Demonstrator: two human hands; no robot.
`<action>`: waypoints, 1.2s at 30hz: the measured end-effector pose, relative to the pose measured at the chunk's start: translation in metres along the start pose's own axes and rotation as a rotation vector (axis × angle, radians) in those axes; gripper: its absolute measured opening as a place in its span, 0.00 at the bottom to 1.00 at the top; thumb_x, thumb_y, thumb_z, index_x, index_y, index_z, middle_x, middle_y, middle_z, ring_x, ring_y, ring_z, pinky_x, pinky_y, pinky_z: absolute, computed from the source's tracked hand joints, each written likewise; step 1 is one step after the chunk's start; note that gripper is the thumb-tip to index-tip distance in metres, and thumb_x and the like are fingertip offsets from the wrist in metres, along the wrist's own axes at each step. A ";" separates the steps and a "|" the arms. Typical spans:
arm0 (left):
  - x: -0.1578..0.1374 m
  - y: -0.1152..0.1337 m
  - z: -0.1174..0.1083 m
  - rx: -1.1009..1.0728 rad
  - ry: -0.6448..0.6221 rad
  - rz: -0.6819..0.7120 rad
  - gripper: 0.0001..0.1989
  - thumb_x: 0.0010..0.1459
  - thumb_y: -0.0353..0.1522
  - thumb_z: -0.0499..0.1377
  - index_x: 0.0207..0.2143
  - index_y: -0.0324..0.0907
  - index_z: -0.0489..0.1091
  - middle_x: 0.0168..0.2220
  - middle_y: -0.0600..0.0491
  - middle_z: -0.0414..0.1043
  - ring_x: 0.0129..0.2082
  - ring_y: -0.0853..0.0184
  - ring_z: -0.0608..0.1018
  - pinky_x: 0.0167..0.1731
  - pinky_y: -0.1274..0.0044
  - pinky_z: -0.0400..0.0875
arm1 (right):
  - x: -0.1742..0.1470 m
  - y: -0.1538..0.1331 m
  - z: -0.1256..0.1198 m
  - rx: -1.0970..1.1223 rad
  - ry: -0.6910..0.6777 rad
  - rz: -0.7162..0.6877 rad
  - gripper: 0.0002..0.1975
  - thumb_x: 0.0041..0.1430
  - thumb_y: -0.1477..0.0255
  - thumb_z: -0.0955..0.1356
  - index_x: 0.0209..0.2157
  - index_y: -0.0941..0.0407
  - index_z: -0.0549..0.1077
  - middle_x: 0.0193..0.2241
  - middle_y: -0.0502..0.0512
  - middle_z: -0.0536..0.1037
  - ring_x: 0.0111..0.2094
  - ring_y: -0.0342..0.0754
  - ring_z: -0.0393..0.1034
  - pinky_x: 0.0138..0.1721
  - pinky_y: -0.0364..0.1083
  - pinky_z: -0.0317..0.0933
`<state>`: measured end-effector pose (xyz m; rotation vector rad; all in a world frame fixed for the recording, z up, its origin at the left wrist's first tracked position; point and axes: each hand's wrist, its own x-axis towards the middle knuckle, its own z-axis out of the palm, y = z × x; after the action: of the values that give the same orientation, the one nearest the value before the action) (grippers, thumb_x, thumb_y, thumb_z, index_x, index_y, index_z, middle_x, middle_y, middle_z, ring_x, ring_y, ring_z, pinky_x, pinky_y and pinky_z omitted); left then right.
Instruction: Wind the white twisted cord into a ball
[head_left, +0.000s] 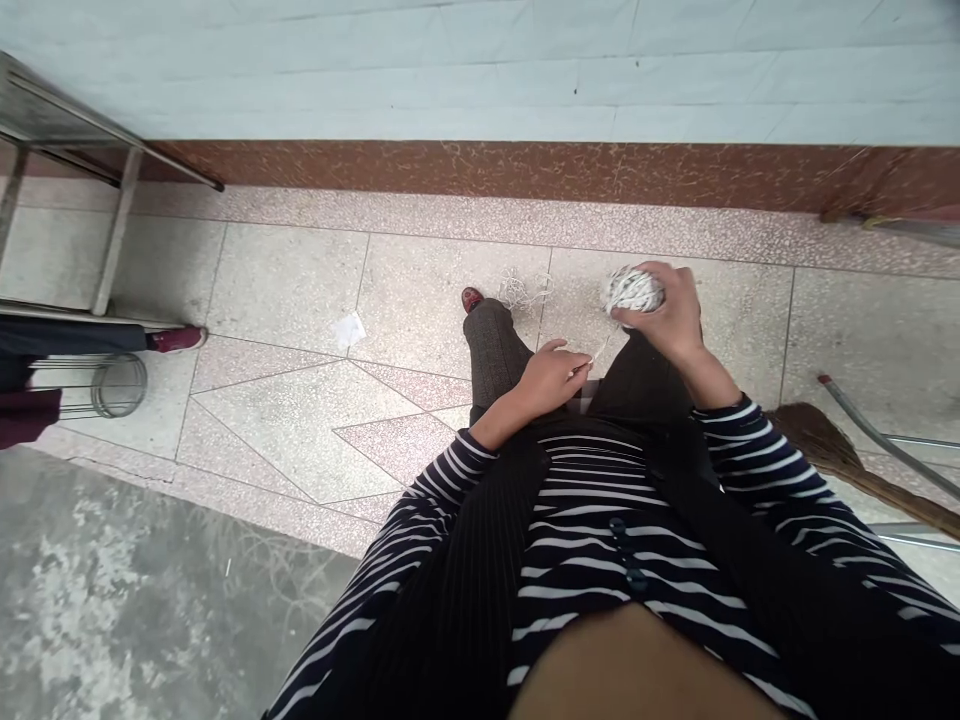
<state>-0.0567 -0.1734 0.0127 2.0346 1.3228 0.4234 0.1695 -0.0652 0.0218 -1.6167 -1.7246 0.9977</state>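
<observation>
My right hand (673, 312) is wrapped round a ball of white yarn (634, 290), held above the floor over my right leg. My left hand (553, 378) sits lower and to the left, near my lap. Its thumb and fingers pinch a thin yarn strand (602, 348) that slants up towards the ball. A loose tangle of the same white yarn (514, 291) lies on the floor beside my left shoe (471, 299).
A metal-framed table (120, 230) stands at the left, with another person's leg and red shoe (178, 339) beside a wire stand (118, 386). White paper (349, 330) lies on the tiles. A broom (817, 435) and a curved metal tube (862, 425) are at my right.
</observation>
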 end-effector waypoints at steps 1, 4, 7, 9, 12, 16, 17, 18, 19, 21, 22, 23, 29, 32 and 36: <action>0.001 -0.001 -0.006 0.046 0.007 0.010 0.16 0.73 0.32 0.53 0.36 0.45 0.79 0.35 0.50 0.84 0.38 0.63 0.84 0.73 0.60 0.67 | -0.001 0.002 0.007 -0.071 -0.030 0.023 0.37 0.45 0.64 0.81 0.59 0.52 0.77 0.58 0.64 0.68 0.61 0.67 0.67 0.69 0.64 0.63; 0.005 -0.008 -0.023 0.156 0.009 0.036 0.14 0.71 0.31 0.55 0.39 0.44 0.82 0.37 0.48 0.85 0.41 0.60 0.85 0.74 0.56 0.64 | -0.010 0.007 0.023 -0.070 -0.253 0.122 0.39 0.42 0.66 0.81 0.60 0.53 0.79 0.58 0.64 0.68 0.63 0.70 0.67 0.71 0.65 0.61; 0.010 -0.015 -0.038 0.205 -0.017 0.092 0.14 0.72 0.32 0.56 0.41 0.44 0.83 0.38 0.47 0.84 0.43 0.59 0.85 0.77 0.54 0.59 | -0.019 0.008 0.026 0.069 -0.536 0.178 0.36 0.39 0.67 0.80 0.54 0.54 0.83 0.54 0.61 0.76 0.60 0.69 0.71 0.72 0.65 0.60; 0.014 -0.020 -0.043 0.191 -0.040 0.138 0.14 0.74 0.33 0.56 0.43 0.45 0.84 0.39 0.48 0.84 0.45 0.59 0.85 0.78 0.53 0.56 | -0.023 0.008 0.023 0.153 -0.669 0.181 0.33 0.38 0.66 0.80 0.51 0.54 0.84 0.51 0.58 0.81 0.57 0.66 0.74 0.70 0.62 0.63; 0.023 -0.029 -0.045 0.122 -0.014 0.147 0.15 0.76 0.35 0.55 0.46 0.46 0.83 0.43 0.50 0.86 0.49 0.60 0.85 0.79 0.54 0.55 | -0.027 0.007 0.015 0.276 -0.780 0.212 0.38 0.38 0.63 0.80 0.55 0.53 0.83 0.56 0.57 0.82 0.60 0.65 0.75 0.70 0.60 0.64; 0.033 -0.045 -0.042 0.018 0.075 0.036 0.15 0.76 0.35 0.55 0.47 0.44 0.83 0.48 0.50 0.87 0.51 0.62 0.86 0.79 0.56 0.57 | -0.034 0.007 0.008 0.513 -0.803 0.286 0.42 0.35 0.65 0.83 0.58 0.52 0.82 0.60 0.57 0.80 0.66 0.66 0.69 0.75 0.61 0.56; 0.035 -0.048 -0.042 -0.009 0.084 0.004 0.15 0.75 0.35 0.55 0.47 0.44 0.83 0.48 0.50 0.87 0.50 0.63 0.86 0.78 0.57 0.59 | -0.036 0.007 0.007 0.557 -0.789 0.290 0.42 0.35 0.65 0.83 0.58 0.51 0.82 0.60 0.56 0.80 0.67 0.67 0.67 0.75 0.61 0.55; 0.037 -0.052 -0.041 -0.033 0.090 -0.026 0.15 0.75 0.35 0.56 0.47 0.44 0.83 0.48 0.50 0.88 0.50 0.63 0.86 0.78 0.58 0.60 | -0.039 0.006 0.007 0.587 -0.771 0.282 0.42 0.35 0.66 0.83 0.58 0.50 0.82 0.59 0.56 0.80 0.67 0.67 0.67 0.75 0.62 0.54; 0.038 -0.055 -0.041 -0.054 0.092 -0.052 0.15 0.75 0.35 0.56 0.47 0.44 0.84 0.48 0.50 0.88 0.50 0.63 0.86 0.77 0.58 0.61 | -0.042 0.006 0.007 0.614 -0.756 0.270 0.43 0.35 0.66 0.84 0.59 0.49 0.81 0.59 0.55 0.80 0.67 0.67 0.66 0.76 0.62 0.53; 0.041 -0.061 -0.041 -0.082 0.089 -0.090 0.14 0.74 0.35 0.56 0.47 0.44 0.84 0.48 0.50 0.88 0.52 0.63 0.86 0.77 0.60 0.62 | -0.048 0.003 0.005 0.666 -0.737 0.248 0.47 0.35 0.65 0.85 0.62 0.48 0.80 0.60 0.54 0.79 0.67 0.66 0.66 0.77 0.61 0.50; 0.042 -0.064 -0.040 -0.091 0.089 -0.107 0.14 0.74 0.34 0.56 0.46 0.44 0.84 0.48 0.50 0.88 0.52 0.63 0.86 0.77 0.60 0.62 | -0.050 0.002 0.004 0.690 -0.737 0.247 0.51 0.35 0.65 0.85 0.65 0.46 0.78 0.60 0.54 0.79 0.67 0.65 0.66 0.77 0.61 0.50; 0.043 -0.067 -0.040 -0.097 0.091 -0.125 0.14 0.74 0.34 0.57 0.46 0.43 0.84 0.48 0.50 0.88 0.52 0.63 0.86 0.76 0.60 0.61 | -0.053 0.000 0.002 0.709 -0.742 0.249 0.54 0.34 0.64 0.85 0.68 0.46 0.76 0.60 0.54 0.79 0.66 0.65 0.67 0.77 0.60 0.50; 0.051 -0.072 -0.021 -0.113 0.097 -0.171 0.13 0.73 0.34 0.59 0.46 0.43 0.84 0.50 0.47 0.88 0.54 0.60 0.86 0.75 0.61 0.63 | -0.061 -0.013 -0.012 0.746 -0.770 0.183 0.50 0.35 0.62 0.86 0.64 0.45 0.80 0.59 0.52 0.80 0.66 0.63 0.69 0.73 0.56 0.57; 0.050 -0.067 0.000 -0.123 0.031 -0.142 0.13 0.74 0.35 0.59 0.49 0.43 0.85 0.52 0.48 0.88 0.55 0.60 0.86 0.75 0.61 0.62 | -0.063 -0.019 -0.017 0.750 -0.790 0.190 0.41 0.33 0.63 0.87 0.55 0.45 0.86 0.51 0.51 0.83 0.55 0.59 0.75 0.61 0.53 0.67; 0.042 -0.069 0.020 -0.138 -0.005 -0.176 0.15 0.75 0.36 0.59 0.52 0.43 0.85 0.55 0.47 0.87 0.57 0.58 0.86 0.75 0.61 0.63 | -0.062 -0.023 -0.033 0.738 -0.598 0.157 0.37 0.31 0.65 0.87 0.49 0.47 0.87 0.46 0.51 0.84 0.47 0.55 0.74 0.52 0.50 0.69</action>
<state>-0.0738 -0.1242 -0.0523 1.7888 1.4165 0.4170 0.1900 -0.1220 0.0640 -1.0234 -1.2916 2.0509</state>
